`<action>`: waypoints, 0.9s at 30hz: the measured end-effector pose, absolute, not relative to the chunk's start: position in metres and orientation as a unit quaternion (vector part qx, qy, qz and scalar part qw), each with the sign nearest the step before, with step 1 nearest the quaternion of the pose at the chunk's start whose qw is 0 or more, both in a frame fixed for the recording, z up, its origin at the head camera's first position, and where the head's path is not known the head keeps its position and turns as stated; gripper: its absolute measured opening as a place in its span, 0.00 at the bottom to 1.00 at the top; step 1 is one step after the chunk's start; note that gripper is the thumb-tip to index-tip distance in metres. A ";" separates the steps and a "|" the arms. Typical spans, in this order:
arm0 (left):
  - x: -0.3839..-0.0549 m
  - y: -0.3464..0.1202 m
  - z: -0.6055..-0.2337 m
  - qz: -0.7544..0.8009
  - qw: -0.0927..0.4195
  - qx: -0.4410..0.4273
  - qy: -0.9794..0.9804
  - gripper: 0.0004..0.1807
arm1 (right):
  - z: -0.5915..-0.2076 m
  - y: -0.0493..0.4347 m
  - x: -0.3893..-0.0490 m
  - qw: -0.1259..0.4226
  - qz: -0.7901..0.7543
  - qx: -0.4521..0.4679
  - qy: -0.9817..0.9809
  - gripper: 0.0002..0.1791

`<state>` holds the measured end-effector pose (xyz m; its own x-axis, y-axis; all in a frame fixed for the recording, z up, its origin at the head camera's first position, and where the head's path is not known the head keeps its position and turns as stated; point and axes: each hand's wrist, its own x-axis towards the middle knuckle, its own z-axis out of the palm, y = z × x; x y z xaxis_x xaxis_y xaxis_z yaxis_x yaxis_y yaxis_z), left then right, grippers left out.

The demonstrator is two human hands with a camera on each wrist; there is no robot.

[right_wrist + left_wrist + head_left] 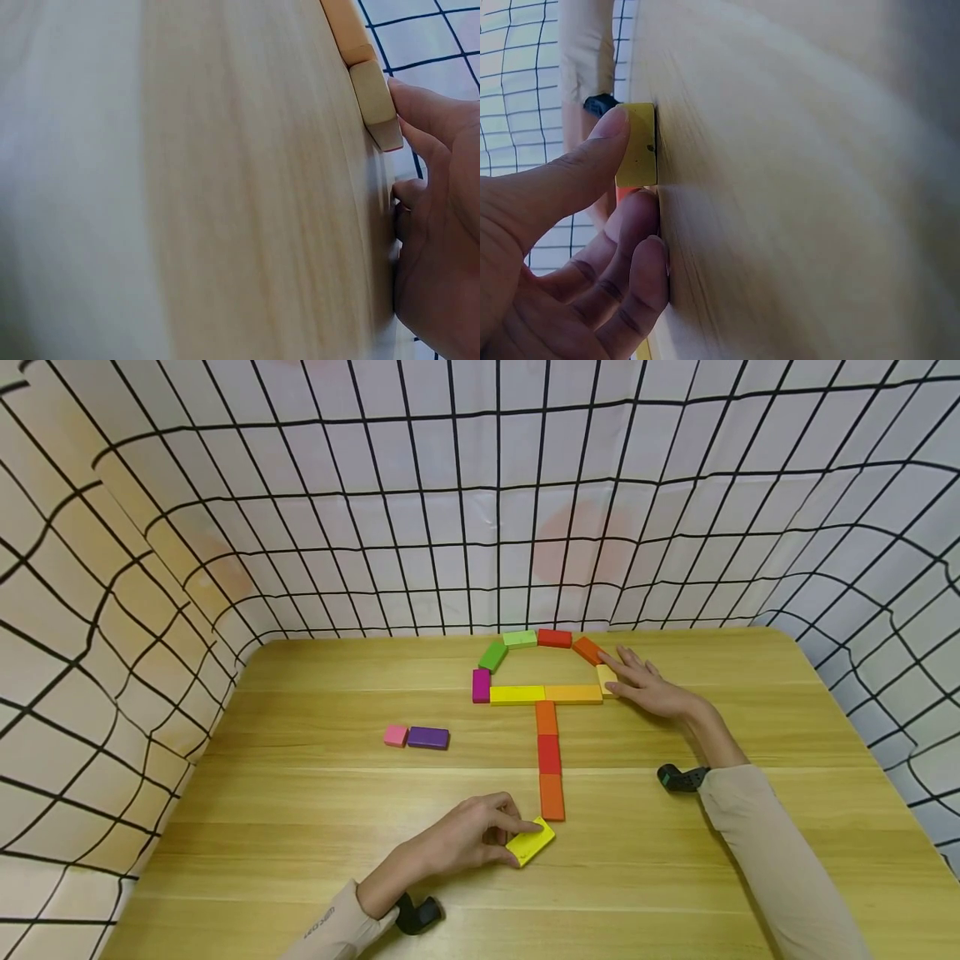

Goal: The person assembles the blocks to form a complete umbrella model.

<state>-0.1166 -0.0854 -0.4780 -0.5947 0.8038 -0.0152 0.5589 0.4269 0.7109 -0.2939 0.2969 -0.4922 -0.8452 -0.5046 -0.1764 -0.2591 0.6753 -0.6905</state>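
Observation:
My left hand (pixel 472 835) pinches a bright yellow block (pixel 532 842) between thumb and fingers, at a slant just below the lower end of a column of blocks. In the left wrist view the thumb presses one end of that yellow block (pixel 639 146) close over the wood. My right hand (pixel 651 687) lies with fingers extended beside a pale yellow block (pixel 606 680), its thumb at that block's side. An orange-red block (pixel 588 650) is near the fingertips. In the right wrist view the pale yellow block (pixel 375 97) meets an orange one (pixel 346 30).
A lime yellow block (pixel 517 695) and an orange-yellow block (pixel 573 694) form a bar under an arch of coloured blocks. Orange and red blocks (pixel 549 754) run down from it. A purple block (pixel 428 738) and a pink block (pixel 396 736) lie left. Gridded cloth (pixel 420 527) surrounds the table.

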 end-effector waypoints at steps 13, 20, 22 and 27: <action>-0.139 -0.113 -0.465 0.417 0.138 0.377 0.815 0.24 | -0.496 0.301 -0.296 0.189 -0.350 -0.207 0.894 0.38; -0.165 -0.151 -0.457 0.443 0.050 0.296 0.845 0.21 | -0.496 0.301 -0.296 0.188 -0.350 -0.207 0.894 0.38; -0.172 -0.161 -0.457 0.448 0.033 0.273 0.851 0.20 | -0.496 0.301 -0.296 0.187 -0.349 -0.206 0.895 0.38; -0.185 -0.183 -0.463 0.432 0.009 0.230 0.872 0.19 | -0.497 0.300 -0.296 0.185 -0.348 -0.209 0.895 0.38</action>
<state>-0.1853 -0.1828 -0.4626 -0.8937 0.4093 0.1838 0.3940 0.5198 0.7580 -0.2964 0.3001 -0.4965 -0.8440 -0.5032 -0.1854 -0.2461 0.6706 -0.6999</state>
